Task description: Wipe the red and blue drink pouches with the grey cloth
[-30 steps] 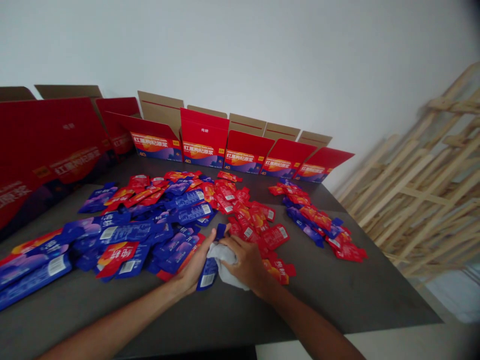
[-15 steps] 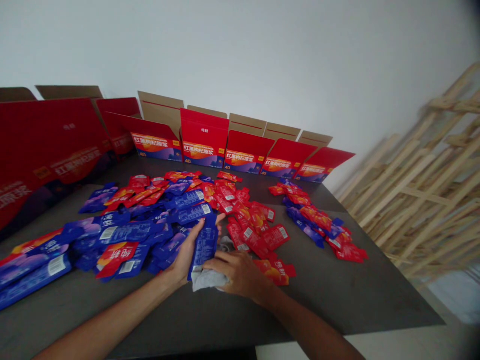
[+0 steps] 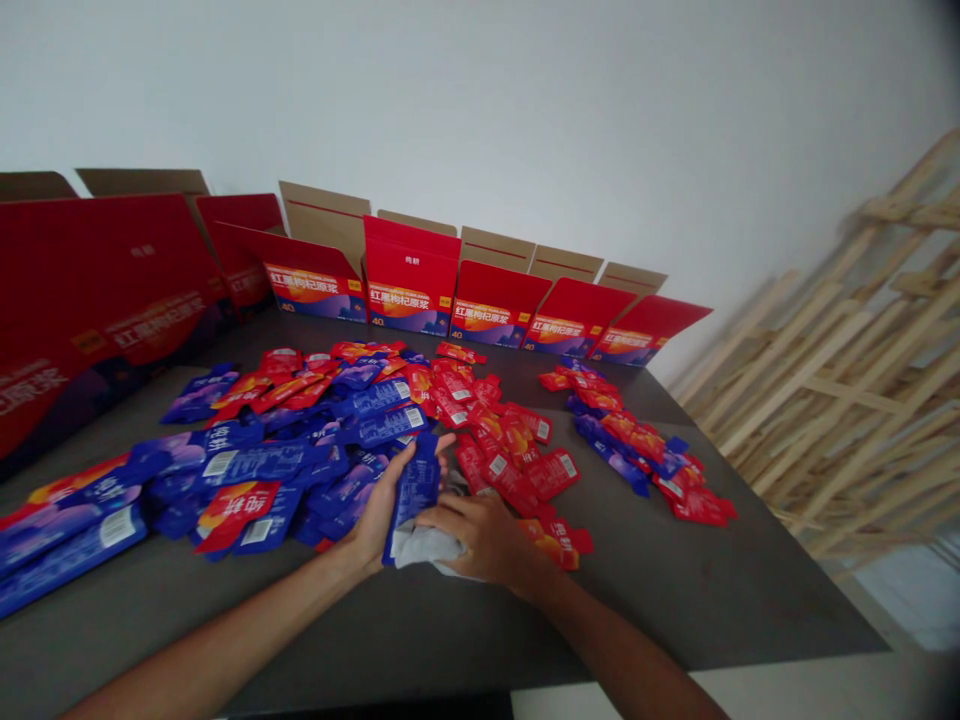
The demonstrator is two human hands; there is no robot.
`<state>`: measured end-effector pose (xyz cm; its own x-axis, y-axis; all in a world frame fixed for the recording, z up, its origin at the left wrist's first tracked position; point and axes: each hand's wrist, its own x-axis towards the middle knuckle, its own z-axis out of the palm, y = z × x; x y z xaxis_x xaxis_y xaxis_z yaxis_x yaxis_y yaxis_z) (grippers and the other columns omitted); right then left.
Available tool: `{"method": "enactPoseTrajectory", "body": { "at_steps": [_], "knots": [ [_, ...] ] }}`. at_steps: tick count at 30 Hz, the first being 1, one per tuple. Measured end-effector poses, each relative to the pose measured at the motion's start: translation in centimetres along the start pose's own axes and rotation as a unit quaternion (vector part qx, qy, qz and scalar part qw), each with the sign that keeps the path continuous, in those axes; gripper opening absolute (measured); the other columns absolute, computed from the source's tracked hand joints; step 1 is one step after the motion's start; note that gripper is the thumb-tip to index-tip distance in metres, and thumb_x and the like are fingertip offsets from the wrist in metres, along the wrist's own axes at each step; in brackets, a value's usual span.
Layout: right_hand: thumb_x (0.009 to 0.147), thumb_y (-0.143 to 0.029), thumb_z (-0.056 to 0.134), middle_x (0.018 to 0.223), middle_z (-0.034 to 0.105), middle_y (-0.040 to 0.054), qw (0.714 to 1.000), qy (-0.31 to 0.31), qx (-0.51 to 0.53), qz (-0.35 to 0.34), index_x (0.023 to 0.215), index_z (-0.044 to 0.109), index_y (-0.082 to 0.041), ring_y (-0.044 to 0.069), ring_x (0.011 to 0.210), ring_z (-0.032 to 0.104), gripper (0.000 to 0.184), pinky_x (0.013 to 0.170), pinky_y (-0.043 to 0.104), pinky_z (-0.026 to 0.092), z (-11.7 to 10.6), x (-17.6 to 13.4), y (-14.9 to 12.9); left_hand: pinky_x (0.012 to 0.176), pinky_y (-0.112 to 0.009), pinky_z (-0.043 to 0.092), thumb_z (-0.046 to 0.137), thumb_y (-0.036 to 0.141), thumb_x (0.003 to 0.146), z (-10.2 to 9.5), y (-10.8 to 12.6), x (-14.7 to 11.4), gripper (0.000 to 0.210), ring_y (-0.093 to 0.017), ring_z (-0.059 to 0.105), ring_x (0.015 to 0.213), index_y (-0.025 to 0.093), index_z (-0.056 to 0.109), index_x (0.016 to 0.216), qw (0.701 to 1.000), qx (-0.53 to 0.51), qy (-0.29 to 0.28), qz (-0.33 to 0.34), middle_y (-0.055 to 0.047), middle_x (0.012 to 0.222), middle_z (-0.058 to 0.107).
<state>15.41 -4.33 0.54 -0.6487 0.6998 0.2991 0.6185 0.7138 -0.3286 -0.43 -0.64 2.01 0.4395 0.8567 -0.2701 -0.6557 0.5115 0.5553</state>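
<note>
Cloth [image 3: 424,546] in R hand [image 3: 484,538] partly hides blue pouch [image 3: 417,488] (btm) in L hand [image 3: 376,515].

My right hand [image 3: 480,535] has clear passage across the surface [image 3: 705,595] at lower right; the sachet pile [image 3: 274,464] obstructs left of centre, open boxes [image 3: 491,312] block upper centre.

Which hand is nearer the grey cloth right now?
Right: the right hand holds the cloth against the lower end of the blue pouch. The left hand is to the cloth's left, holding the pouch.
</note>
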Motion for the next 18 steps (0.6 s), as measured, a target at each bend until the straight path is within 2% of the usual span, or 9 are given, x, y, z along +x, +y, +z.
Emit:
{"method": "enactPoseTrajectory", "body": {
  "at_steps": [2,5,8,14,16,18],
  "knots": [
    [0.081,-0.029,0.072,0.108,0.068,0.0004,0.999,-0.036,-0.007,-0.03,0.122,0.059,-0.028,0.018,0.093,0.065,0.043,0.076,0.028,0.05,0.1,0.0,-0.3,0.061,-0.02,0.052,0.055,0.039,0.091,-0.1,0.5,0.2,0.047,-0.012,0.062,0.066,0.016,0.06,0.131,1.0,0.014,0.005,0.016,-0.004,0.084,0.068],
    [0.082,-0.029,0.071,0.108,0.068,0.0006,0.999,-0.041,-0.013,-0.034,0.124,0.058,-0.028,0.019,0.093,0.065,0.044,0.076,0.028,0.05,0.2,-0.1,-0.4,0.06,-0.02,0.052,0.055,0.039,0.091,-0.2,0.8,0.4,0.047,-0.012,0.062,0.065,0.015,0.06,0.131,1.0,0.011,0.0,0.021,-0.004,0.083,0.067],
    [0.08,-0.027,0.072,0.109,0.068,0.0014,1.0,-0.005,-0.012,0.013,0.122,0.059,-0.028,0.019,0.095,0.065,0.044,0.077,0.028,0.051,0.3,-0.1,-0.4,0.06,-0.02,0.051,0.057,0.039,0.089,-0.4,0.1,0.3,0.047,-0.012,0.062,0.065,0.016,0.061,0.13,1.0,-0.017,-0.016,-0.005,-0.004,0.082,0.068],
    [0.079,-0.026,0.073,0.119,0.066,0.0064,0.986,0.127,0.013,0.107,0.119,0.061,-0.026,0.022,0.105,0.065,0.042,0.087,0.031,0.052,0.6,0.0,0.2,0.053,-0.021,0.045,0.064,0.041,0.086,-1.1,-1.9,-0.2,0.052,-0.012,0.058,0.054,0.015,0.06,0.131,0.998,-0.005,-0.03,-0.061,0.0,0.067,0.067],
    [0.08,-0.025,0.072,0.118,0.067,0.0063,0.985,0.133,0.017,0.109,0.119,0.061,-0.025,0.021,0.105,0.065,0.041,0.086,0.031,0.051,0.6,0.0,0.3,0.054,-0.023,0.046,0.063,0.04,0.086,-1.1,-1.9,-0.3,0.053,-0.013,0.059,0.056,0.016,0.059,0.133,0.998,0.004,-0.035,-0.056,-0.001,0.073,0.07],
    [0.08,-0.027,0.072,0.116,0.068,0.0048,0.991,0.104,0.018,0.085,0.12,0.061,-0.026,0.021,0.104,0.065,0.042,0.084,0.03,0.052,0.4,0.0,0.3,0.057,-0.023,0.048,0.061,0.039,0.088,-0.9,-1.6,-0.3,0.05,-0.012,0.06,0.059,0.016,0.059,0.133,0.999,0.009,-0.037,-0.034,-0.003,0.081,0.071]
  ]
}}
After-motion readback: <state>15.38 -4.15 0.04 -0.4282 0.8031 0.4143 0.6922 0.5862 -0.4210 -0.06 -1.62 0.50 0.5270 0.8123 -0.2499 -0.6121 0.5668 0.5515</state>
